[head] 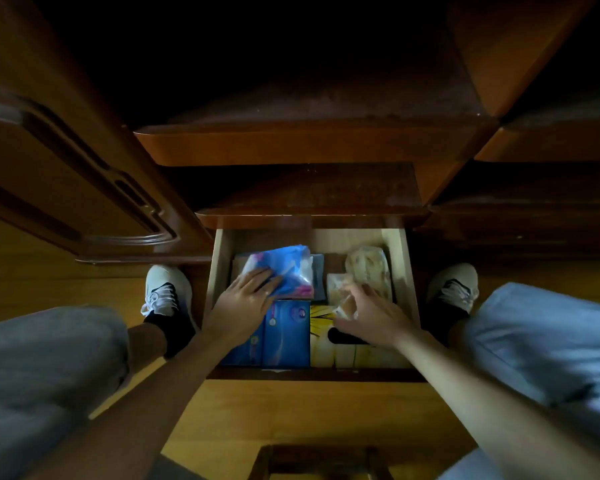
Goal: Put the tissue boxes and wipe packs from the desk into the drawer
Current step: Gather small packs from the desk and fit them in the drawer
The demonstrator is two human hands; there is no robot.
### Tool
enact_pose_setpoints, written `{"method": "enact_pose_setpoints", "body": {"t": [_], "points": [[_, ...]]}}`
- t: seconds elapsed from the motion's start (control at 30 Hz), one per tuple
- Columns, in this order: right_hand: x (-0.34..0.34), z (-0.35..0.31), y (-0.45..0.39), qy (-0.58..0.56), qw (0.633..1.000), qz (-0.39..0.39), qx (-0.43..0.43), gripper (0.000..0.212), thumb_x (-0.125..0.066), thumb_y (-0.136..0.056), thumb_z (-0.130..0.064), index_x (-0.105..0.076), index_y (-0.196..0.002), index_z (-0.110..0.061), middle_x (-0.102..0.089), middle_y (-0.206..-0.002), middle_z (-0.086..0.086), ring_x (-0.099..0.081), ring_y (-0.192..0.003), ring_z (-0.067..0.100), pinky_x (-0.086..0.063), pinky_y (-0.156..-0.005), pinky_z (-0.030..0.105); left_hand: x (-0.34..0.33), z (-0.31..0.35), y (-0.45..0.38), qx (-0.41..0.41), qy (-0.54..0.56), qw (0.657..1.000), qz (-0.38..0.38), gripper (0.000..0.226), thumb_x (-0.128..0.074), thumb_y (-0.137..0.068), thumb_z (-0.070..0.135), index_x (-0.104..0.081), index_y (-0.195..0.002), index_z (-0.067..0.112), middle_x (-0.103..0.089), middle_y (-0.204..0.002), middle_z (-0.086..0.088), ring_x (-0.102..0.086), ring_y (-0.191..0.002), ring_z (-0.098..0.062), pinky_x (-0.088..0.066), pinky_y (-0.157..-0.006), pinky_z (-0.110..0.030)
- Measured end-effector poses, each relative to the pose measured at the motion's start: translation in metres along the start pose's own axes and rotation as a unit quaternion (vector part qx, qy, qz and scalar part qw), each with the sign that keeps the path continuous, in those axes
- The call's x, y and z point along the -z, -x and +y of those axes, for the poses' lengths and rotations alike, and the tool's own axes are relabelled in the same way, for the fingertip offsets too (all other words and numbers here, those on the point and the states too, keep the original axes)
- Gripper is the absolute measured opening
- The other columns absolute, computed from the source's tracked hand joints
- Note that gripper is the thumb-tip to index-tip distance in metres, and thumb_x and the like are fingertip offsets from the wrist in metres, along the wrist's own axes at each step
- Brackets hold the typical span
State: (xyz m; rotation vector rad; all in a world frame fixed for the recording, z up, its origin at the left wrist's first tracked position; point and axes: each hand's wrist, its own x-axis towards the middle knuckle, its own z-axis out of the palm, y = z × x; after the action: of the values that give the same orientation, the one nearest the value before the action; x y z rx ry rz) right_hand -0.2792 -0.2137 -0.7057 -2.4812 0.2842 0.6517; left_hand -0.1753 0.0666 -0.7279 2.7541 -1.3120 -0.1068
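Note:
The bottom drawer point(219, 268) is pulled out between my feet. My left hand point(245, 299) lies flat on a blue wipe pack point(288, 268) at the drawer's back left. Beneath it stand blue tissue boxes point(286, 336) at the front left. A yellow tissue box point(329, 351) with a dark oval slot sits at the front right. My right hand point(371, 315) grips a clear beige pack point(342, 296) above that yellow box. Another beige pack point(369, 266) lies at the back right.
Two wooden drawers point(309, 147) above are pulled partly out and overhang the back of the open one. A carved cabinet door point(66, 174) stands to the left. My knees and white shoes point(167, 289) flank the drawer. A wooden stool edge point(319, 459) shows at the bottom.

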Motion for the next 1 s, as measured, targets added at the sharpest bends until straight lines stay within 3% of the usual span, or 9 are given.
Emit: {"method": "enact_pose_setpoints", "body": {"t": [0.2,0.3,0.47,0.63,0.7,0.77,0.83,0.9,1.0], "points": [[0.006,0.01,0.001,0.0,1.0,0.01,0.003,0.061,-0.064,-0.078,-0.065,-0.041,-0.127,-0.035,-0.049,-0.131,-0.007,-0.056,-0.105,0.016,-0.046,-0.08,0.035,0.008,0.025,-0.048,0.005,0.075,0.997,-0.031,0.05,-0.03,-0.106,0.034,-0.043,-0.152,0.017,-0.038,-0.161,-0.003,-0.027,-0.152,-0.018,-0.031,-0.12,-0.046],[0.013,0.019,0.007,-0.002,1.0,0.022,-0.01,0.056,-0.066,-0.081,-0.059,-0.043,-0.125,-0.032,-0.052,-0.129,-0.003,-0.058,-0.109,0.019,-0.048,-0.083,0.037,0.005,0.033,-0.06,-0.003,0.081,0.996,-0.042,0.048,-0.032,-0.107,0.033,-0.04,-0.153,0.02,-0.036,-0.162,-0.001,-0.023,-0.153,-0.016,-0.026,-0.123,-0.043],[0.013,0.029,0.024,0.002,1.0,0.021,-0.006,0.062,-0.062,-0.085,-0.061,-0.045,-0.134,-0.027,-0.051,-0.136,-0.001,-0.053,-0.124,0.021,-0.049,-0.094,0.039,0.003,0.055,-0.124,-0.171,0.038,0.984,-0.02,0.058,-0.062,-0.093,0.006,-0.052,-0.145,0.028,-0.035,-0.162,-0.003,-0.012,-0.155,-0.024,-0.009,-0.125,-0.045],[0.008,0.047,0.046,0.007,0.999,0.036,0.026,0.052,-0.059,-0.082,-0.062,-0.043,-0.122,-0.033,-0.052,-0.129,-0.005,-0.054,-0.119,0.021,-0.04,-0.08,0.03,0.001,0.081,-0.18,-0.225,0.09,0.968,-0.063,0.053,-0.064,-0.09,0.017,-0.059,-0.133,0.048,-0.014,-0.165,0.024,0.003,-0.155,-0.011,-0.023,-0.124,-0.047],[0.009,0.051,0.049,0.016,0.998,0.037,0.042,0.053,-0.057,-0.08,-0.063,-0.044,-0.121,-0.033,-0.052,-0.13,-0.006,-0.052,-0.121,0.021,-0.042,-0.081,0.031,-0.004,0.094,-0.184,-0.165,0.165,0.968,-0.092,0.057,-0.052,-0.092,0.031,-0.043,-0.141,0.059,0.001,-0.163,0.034,0.007,-0.153,-0.006,-0.019,-0.124,-0.05],[0.01,0.052,0.05,0.007,0.998,0.04,0.047,0.053,-0.06,-0.08,-0.061,-0.045,-0.123,-0.033,-0.052,-0.131,-0.007,-0.052,-0.121,0.019,-0.045,-0.084,0.031,-0.009,0.108,-0.182,-0.112,0.182,0.974,-0.069,0.062,-0.048,-0.091,0.01,-0.051,-0.141,0.045,0.002,-0.167,0.021,-0.005,-0.156,-0.018,-0.041,-0.114,-0.046],[0.01,0.052,0.049,0.008,0.998,0.039,0.054,0.053,-0.062,-0.082,-0.058,-0.047,-0.125,-0.031,-0.053,-0.132,-0.006,-0.052,-0.122,0.018,-0.047,-0.088,0.032,-0.018,0.115,-0.176,-0.021,0.238,0.971,-0.029,0.065,-0.048,-0.085,-0.01,-0.056,-0.139,0.026,-0.011,-0.167,0.007,-0.043,-0.141,-0.027,-0.059,-0.077,-0.035],[0.009,0.052,0.047,0.01,0.998,0.03,0.053,0.055,-0.062,-0.082,-0.058,-0.047,-0.127,-0.03,-0.053,-0.134,-0.005,-0.052,-0.124,0.019,-0.048,-0.092,0.036,-0.024,0.118,-0.17,0.093,0.307,0.947,0.022,0.058,-0.054,-0.084,-0.006,-0.055,-0.137,0.019,-0.029,-0.157,-0.003,-0.064,-0.107,-0.031,-0.053,-0.06,-0.029],[0.008,0.05,0.045,0.01,0.999,0.012,0.047,0.06,-0.063,-0.08,-0.057,-0.047,-0.13,-0.028,-0.053,-0.136,-0.002,-0.052,-0.124,0.022,-0.049,-0.093,0.039,-0.027,0.117,-0.167,0.21,0.382,0.9,0.013,0.062,-0.068,-0.082,0.004,-0.052,-0.139,0.022,-0.035,-0.144,-0.009,-0.061,-0.109,-0.03,-0.049,-0.079,-0.024]]}}
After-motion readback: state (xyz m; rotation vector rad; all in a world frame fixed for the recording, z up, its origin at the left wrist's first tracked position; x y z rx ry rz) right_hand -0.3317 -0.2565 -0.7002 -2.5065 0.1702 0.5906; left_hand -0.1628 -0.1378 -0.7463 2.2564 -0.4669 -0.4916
